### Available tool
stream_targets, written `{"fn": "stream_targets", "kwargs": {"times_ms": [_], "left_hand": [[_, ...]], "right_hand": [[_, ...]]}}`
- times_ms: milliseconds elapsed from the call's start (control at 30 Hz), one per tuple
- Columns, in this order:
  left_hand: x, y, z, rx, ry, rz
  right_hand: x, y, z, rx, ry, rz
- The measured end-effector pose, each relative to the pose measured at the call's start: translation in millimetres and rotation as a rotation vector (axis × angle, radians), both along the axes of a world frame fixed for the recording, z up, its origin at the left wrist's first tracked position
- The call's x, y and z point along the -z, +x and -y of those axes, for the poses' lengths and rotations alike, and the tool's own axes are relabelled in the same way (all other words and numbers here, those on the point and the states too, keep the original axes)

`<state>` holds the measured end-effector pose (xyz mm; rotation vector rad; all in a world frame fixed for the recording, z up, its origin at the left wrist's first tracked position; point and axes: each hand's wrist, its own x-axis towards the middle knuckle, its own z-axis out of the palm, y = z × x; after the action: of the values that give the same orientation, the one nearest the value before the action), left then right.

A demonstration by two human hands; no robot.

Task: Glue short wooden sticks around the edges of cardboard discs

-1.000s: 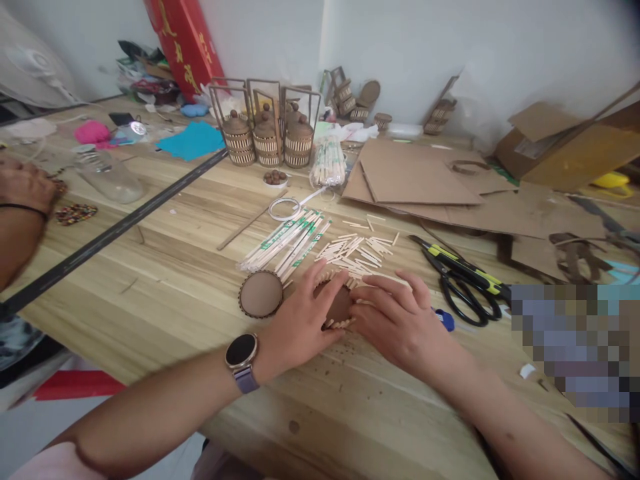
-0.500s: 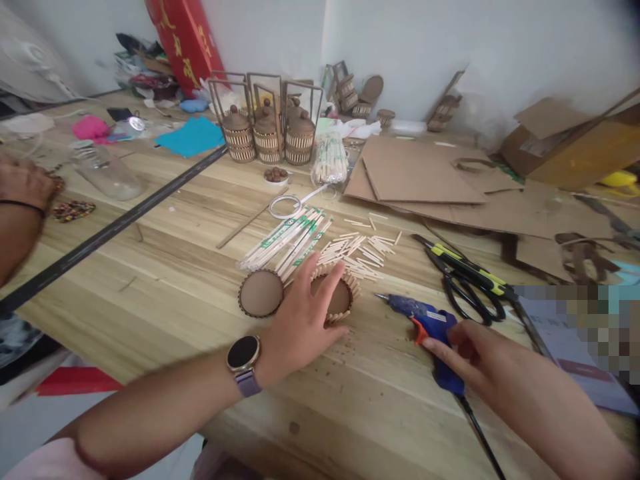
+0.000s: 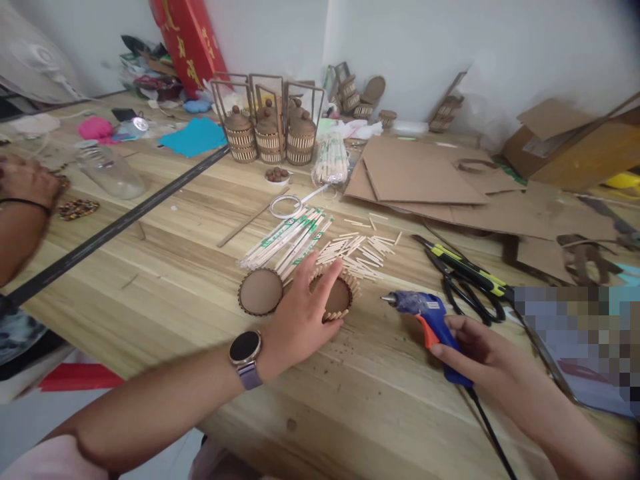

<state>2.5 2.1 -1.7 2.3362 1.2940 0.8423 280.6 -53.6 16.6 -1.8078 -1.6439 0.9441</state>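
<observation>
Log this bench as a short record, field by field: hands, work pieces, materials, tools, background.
Left hand: the left hand is spread over the stick-edged disc
Right hand: the right hand grips a blue glue gun, nozzle towards that disc
Other piece: dark-rimmed disc, left of the left hand
Materials: loose short sticks and wrapped chopsticks, beyond the discs
Tools: scissors and a yellow-black cutter, beyond the glue gun
Background: lidded baskets with tall handles; cardboard sheets
</observation>
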Motion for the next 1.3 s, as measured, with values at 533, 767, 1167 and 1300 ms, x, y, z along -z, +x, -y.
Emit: {"fn": "stream_targets", "kwargs": {"times_ms": [533, 767, 1167, 1300], "left_hand": [[1.6, -2, -1, 0.024, -0.008, -0.003], [2.1, -2, -1, 0.029, 0.003, 0.004], [2.6, -1, -3, 0.042, 0.03, 0.003], [2.9, -1, -3, 0.043, 0.033, 0.001]], "right_hand": [[3.0, -36, 18, 0.14, -0.15, -0.274], [14.6, -27, 17, -0.084, 0.038, 0.124], [13.2, -46, 16, -0.108, 0.167, 0.22], [18.1, -45, 17, -0.09, 0.166, 0.242]]}}
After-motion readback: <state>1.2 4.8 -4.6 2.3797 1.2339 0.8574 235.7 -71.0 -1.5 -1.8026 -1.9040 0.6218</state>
